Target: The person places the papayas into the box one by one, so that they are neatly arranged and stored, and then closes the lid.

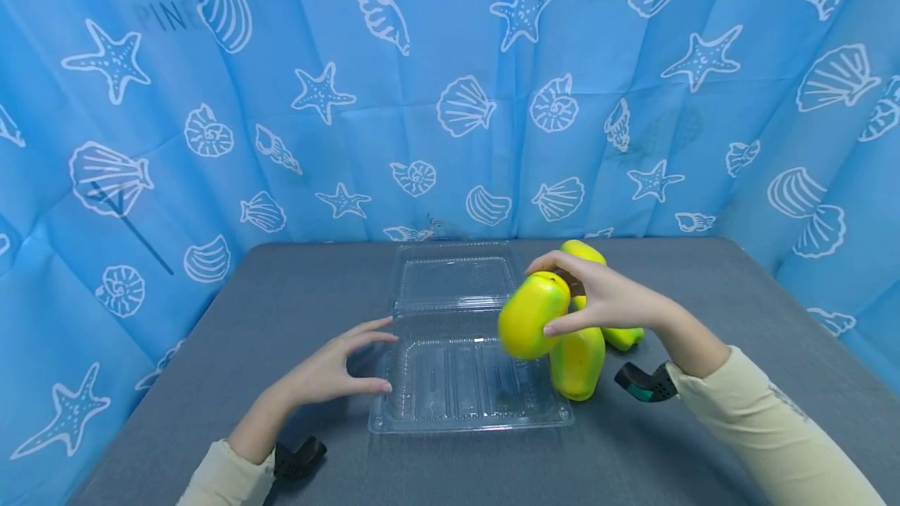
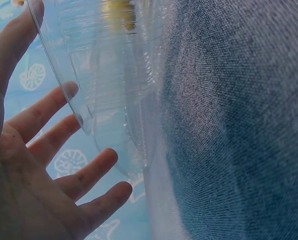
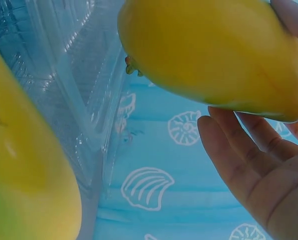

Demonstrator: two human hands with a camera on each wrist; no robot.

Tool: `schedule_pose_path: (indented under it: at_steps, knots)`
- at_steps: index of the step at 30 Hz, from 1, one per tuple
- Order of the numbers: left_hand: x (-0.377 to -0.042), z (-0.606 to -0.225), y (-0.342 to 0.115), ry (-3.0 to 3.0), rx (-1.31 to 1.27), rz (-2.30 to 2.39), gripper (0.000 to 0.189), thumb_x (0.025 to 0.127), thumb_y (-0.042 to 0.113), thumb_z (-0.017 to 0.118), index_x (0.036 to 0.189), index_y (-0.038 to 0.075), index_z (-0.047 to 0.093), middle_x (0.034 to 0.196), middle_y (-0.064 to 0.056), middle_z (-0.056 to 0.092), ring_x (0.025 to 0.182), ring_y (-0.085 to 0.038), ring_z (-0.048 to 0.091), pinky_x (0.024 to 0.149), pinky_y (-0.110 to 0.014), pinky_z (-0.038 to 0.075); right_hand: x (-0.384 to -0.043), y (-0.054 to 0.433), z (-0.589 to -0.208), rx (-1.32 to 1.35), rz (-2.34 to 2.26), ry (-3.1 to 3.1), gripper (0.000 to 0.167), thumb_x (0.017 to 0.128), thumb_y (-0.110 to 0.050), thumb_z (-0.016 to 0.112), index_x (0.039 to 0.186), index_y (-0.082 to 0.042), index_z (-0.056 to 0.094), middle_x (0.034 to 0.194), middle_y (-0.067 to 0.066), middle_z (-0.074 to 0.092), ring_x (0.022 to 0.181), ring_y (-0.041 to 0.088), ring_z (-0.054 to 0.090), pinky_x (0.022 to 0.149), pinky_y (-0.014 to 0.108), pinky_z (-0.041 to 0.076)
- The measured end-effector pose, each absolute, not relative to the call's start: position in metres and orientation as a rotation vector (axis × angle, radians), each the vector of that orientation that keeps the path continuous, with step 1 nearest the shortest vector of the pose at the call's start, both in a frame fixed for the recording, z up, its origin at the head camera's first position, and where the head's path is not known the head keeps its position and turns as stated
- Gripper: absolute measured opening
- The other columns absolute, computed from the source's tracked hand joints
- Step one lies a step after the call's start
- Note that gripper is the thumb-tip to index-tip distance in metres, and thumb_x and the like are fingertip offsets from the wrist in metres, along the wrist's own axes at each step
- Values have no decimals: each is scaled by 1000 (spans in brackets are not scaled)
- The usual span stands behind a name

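Observation:
My right hand [image 1: 610,293] holds a yellow-green papaya [image 1: 533,316] between thumb and fingers, raised over the right side of a clear plastic clamshell box [image 1: 471,426]. In the right wrist view, the held papaya [image 3: 208,50] shows a small stem nub, with the fingers [image 3: 233,150] under it. The box lies with its lid [image 1: 457,279] folded back, away from me. At the box's left side is my left hand [image 1: 323,369], thumb and fingers spread. The left wrist view shows its fingertips at the rim of the clear plastic [image 2: 104,65]; whether they press on it I cannot tell.
Right of the box, a second papaya [image 1: 578,365] lies against its edge. Behind it are more papayas, one at the back [image 1: 583,251] and one farther right [image 1: 623,337], partly hidden by my right hand. A blue shell-patterned curtain [image 1: 422,100] hangs behind the grey table [image 1: 295,287].

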State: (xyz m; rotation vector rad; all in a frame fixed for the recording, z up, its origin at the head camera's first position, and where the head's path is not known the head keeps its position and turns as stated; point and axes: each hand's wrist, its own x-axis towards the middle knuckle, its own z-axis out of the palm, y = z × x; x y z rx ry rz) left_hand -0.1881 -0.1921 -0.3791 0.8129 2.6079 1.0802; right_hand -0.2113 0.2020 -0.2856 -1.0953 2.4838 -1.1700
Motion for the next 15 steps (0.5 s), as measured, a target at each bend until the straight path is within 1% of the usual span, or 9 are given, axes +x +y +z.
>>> schedule_pose_path:
  at_steps: [5, 12, 15]
  knots:
    - [-188, -379, -192, 2603, 811, 1086, 59, 81, 32, 71, 134, 14, 50, 154, -9, 27, 140, -41, 24, 104, -65, 29, -213, 195, -284, -1081, -1140, 2488, 58, 77, -18, 76, 124, -13, 43, 115, 5, 54, 94, 18, 57, 80, 34, 53]
    - [-187, -378, -192, 2606, 817, 1086, 59, 81, 32, 71, 134, 14, 50, 154, -10, 27, 140, -41, 24, 104, -65, 30, -217, 184, -285, -1175, -1129, 2470, 58, 77, -18, 76, 124, -8, 45, 114, 6, 56, 94, 14, 56, 82, 31, 54]
    - [-187, -378, -191, 2609, 817, 1084, 59, 81, 32, 72, 133, 14, 50, 154, -10, 27, 140, -41, 25, 104, -65, 30, -218, 179, -285, -1191, -1111, 2483, 57, 77, -19, 77, 124, -9, 46, 115, 5, 57, 95, 14, 56, 84, 31, 54]
